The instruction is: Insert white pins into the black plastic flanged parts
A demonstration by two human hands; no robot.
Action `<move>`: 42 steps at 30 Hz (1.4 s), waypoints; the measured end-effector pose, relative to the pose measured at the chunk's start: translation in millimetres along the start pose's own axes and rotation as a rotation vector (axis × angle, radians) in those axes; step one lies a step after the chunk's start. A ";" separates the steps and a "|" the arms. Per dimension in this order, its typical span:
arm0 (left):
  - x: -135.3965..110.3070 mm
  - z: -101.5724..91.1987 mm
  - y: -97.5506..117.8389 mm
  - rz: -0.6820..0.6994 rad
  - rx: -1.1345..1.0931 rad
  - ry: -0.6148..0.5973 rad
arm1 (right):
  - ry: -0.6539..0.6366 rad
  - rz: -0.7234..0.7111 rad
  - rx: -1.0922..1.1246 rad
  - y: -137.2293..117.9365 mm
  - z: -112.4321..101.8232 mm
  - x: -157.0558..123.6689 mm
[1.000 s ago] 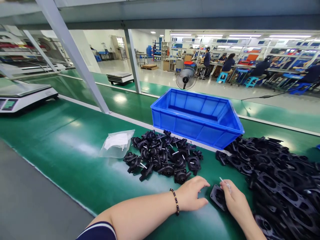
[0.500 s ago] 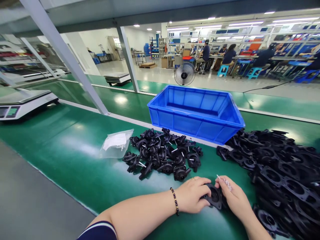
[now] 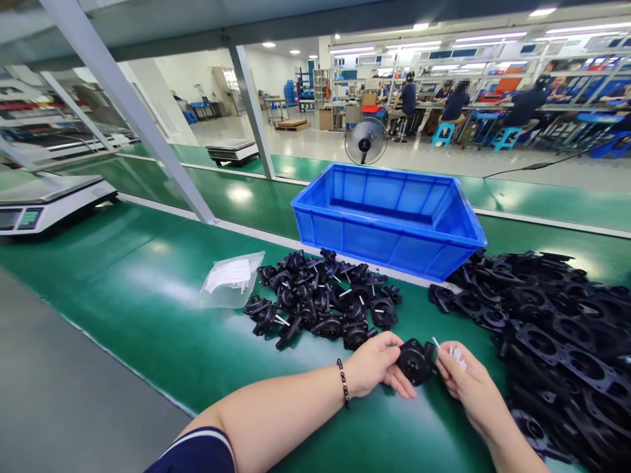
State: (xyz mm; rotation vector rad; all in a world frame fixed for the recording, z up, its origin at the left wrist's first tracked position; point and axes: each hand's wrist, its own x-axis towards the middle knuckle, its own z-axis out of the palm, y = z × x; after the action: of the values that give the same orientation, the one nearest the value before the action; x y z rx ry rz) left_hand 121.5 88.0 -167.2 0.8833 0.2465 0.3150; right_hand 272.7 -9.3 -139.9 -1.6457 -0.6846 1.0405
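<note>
White pins [image 3: 457,358] blurred; parts heap [image 3: 566,328] cropped right.

No text can be read anywhere; the scale's display [image 3: 20,219] (greenish, at far left) is too blurred.

— What do the hands hold?
— The left hand [image 3: 377,368] grips a black part [image 3: 414,361]; the right hand [image 3: 468,384], just beside it, pinches white pins [image 3: 456,355].
— And around them?
— A bin [image 3: 389,220] at twelve o'clock, a small heap [image 3: 320,302] at eleven, a big heap [image 3: 552,328] at two.
</note>
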 end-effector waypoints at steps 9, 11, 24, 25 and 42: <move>-8.6 7.6 17.0 -0.062 -0.142 -0.018 | -0.042 -0.039 0.089 -13.6 17.1 -22.0; -9.1 8.0 17.9 -0.071 -0.158 -0.016 | -0.034 -0.037 0.084 -14.3 17.8 -23.1; -9.1 -3.8 16.1 -0.140 -0.339 -0.166 | -0.087 -0.083 -0.076 -17.1 20.4 -29.4; -10.5 -3.9 17.7 -0.195 -0.352 -0.189 | -0.082 -0.112 -0.127 -18.8 22.4 -32.4; -18.7 -0.2 28.8 -0.353 -0.323 -0.384 | -0.113 -0.454 -0.629 -0.9 13.8 -31.0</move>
State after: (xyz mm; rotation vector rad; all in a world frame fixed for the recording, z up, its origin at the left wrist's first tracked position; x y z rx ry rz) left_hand 99.2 98.4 -143.1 0.5515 -0.0095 -0.1438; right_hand 246.1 -28.6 -131.1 -1.8252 -1.4949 0.6150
